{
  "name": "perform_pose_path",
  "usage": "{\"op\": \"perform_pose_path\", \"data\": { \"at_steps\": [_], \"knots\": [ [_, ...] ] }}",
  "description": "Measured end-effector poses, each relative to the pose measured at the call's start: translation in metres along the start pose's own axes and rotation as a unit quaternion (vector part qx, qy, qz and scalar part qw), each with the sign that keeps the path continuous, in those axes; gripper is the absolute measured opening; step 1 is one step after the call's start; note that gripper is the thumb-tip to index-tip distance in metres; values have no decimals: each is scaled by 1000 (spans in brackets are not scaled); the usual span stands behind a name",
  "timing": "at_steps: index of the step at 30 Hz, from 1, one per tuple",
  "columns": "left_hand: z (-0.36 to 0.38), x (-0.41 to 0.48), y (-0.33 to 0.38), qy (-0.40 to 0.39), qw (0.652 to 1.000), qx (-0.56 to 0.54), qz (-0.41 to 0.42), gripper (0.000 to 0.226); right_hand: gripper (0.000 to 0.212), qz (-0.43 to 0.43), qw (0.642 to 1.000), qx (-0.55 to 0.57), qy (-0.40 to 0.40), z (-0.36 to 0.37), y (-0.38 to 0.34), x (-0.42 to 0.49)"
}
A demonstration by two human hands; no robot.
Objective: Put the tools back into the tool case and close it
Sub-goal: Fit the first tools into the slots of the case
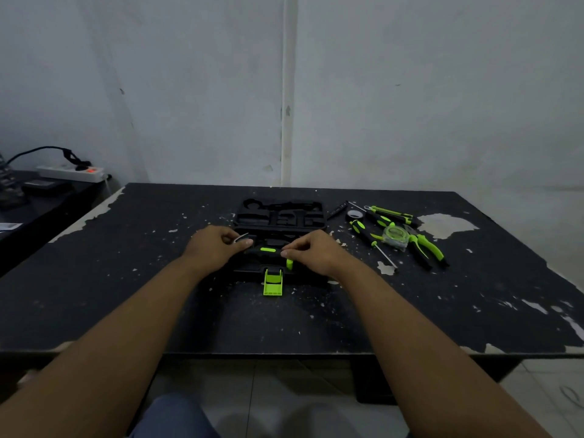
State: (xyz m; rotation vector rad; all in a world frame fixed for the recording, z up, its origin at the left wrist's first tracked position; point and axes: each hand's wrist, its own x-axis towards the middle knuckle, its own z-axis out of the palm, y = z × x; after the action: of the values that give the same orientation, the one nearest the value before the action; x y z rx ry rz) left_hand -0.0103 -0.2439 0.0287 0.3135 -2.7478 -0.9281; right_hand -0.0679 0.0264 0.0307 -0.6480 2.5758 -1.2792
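Here the case (pixel 279 216) lies open at the centre of the frame, its green latch (pixel 272 284) flopped toward the bottom edge so the near half is free to load. Both hands sit over that near half, one at each end of a black-and-green tool (pixel 268 250), likely to line it up with its moulded slot and press it home. The left hand (pixel 215 246) has fingers curled, pinching a thin metal piece (pixel 242 237) at the tool's end; the right hand (pixel 314 252) pinches the other end between thumb and forefinger. A screwdriver (pixel 363 232), tape measure (pixel 394 237) and pliers (pixel 425 249) wait in a cluster at centre right, within the right hand's easy reach
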Motion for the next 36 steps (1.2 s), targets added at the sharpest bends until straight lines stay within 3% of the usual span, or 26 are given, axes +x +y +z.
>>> {"op": "perform_pose_path", "data": {
  "at_steps": [5, 17, 22, 26, 31, 36],
  "knots": [
    [1, 1, 1, -2, 1000, 28, -4, 45, 21, -8, 998, -56, -7, 3, -2, 0],
    [7, 1, 0, 8, 1000, 28, -12, 44, 22, -18, 999, -39, -11, -1, -2, -4],
    [3, -4, -1, -5, 999, 52, 8, 44, 35, -43, 994, -105, -3, 3, -4, -5],
    [-6, -3, -4, -4, 994, 105, 41, 26, 34, -48, 994, -97, 12, 6, -4, -4],
    [-19, 2, 9, 24, 997, -43, 54, 3, 29, -34, 999, 6, 20, 5, -8, -7],
    [-41, 8, 32, 88, 980, -116, 132, 12, 27, -31, 992, 115, 31, -3, -29, -7]
  ]
}}
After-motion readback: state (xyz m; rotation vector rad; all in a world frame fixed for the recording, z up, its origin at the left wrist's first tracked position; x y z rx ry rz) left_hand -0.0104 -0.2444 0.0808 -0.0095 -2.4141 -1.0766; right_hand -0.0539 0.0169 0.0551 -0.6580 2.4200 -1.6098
